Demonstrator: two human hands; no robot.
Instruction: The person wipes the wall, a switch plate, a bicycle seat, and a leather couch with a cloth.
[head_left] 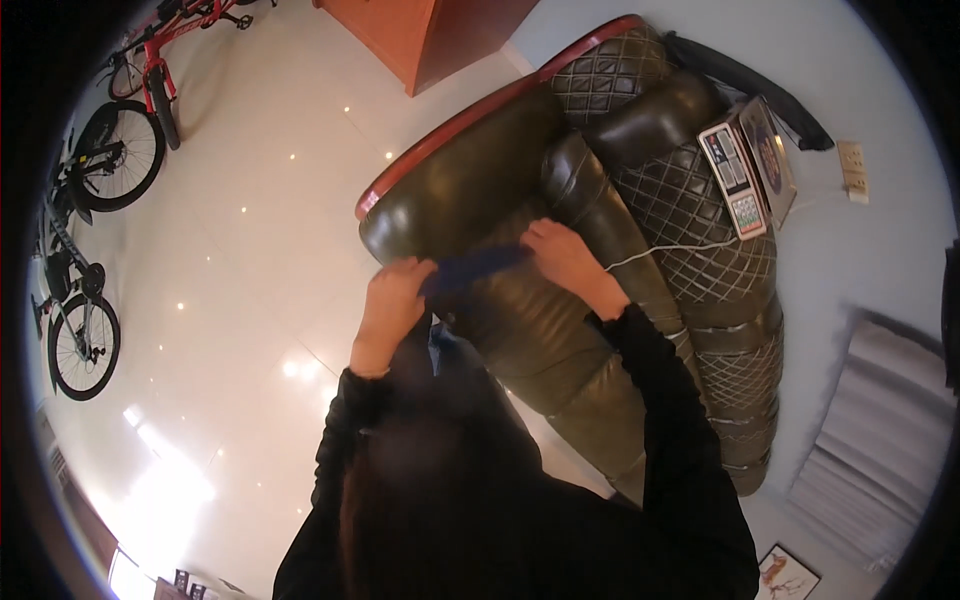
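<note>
A dark blue strip of cloth (482,268), smeared by motion, stretches between my two hands. My left hand (398,298) is closed on its left end, and my right hand (568,258) pinches the right end, a little higher. The cloth is held above the seat of an olive-brown leather sofa (530,340). What kind of cloth item it is cannot be made out. Below my left hand, a bit of blue fabric (440,350) shows at the sofa's edge by my dark clothing.
On the sofa's quilted back stands a scale (733,180) with keys, beside a box (768,160); its white cord (655,250) crosses the sofa. A wall socket (852,170) is at right. Bicycles (85,250) stand far left, a wooden cabinet (425,40) at the top.
</note>
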